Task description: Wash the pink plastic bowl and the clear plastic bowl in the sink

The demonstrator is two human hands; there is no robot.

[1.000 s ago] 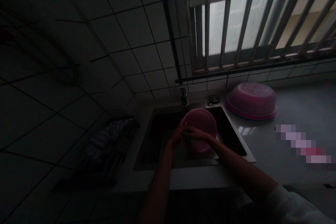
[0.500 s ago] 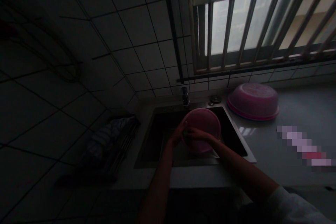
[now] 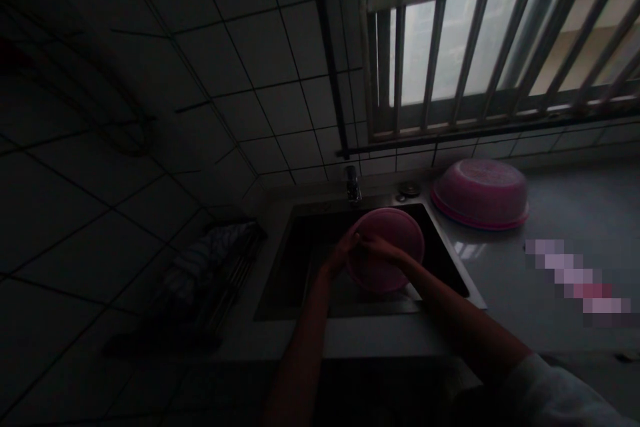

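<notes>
In a dim kitchen, a round pink plastic basin [image 3: 395, 240] sits tilted over the steel sink [image 3: 295, 260], just below the tap [image 3: 352, 185]. My left hand [image 3: 341, 251] grips the basin's left rim. My right hand [image 3: 375, 247] lies on the basin's near left surface, fingers pressed against it. It is too dark to see whether that hand holds anything else.
A second pink basin [image 3: 480, 192] lies upside down on the grey counter [image 3: 560, 213] to the right, under the barred window [image 3: 490, 33]. A striped cloth [image 3: 200, 267] hangs over a rack left of the sink. Tiled walls close in the left side.
My right hand has slid slightly up and left across the basin. The basin has turned a little, and now reaches further right. My left hand stays on the rim.
</notes>
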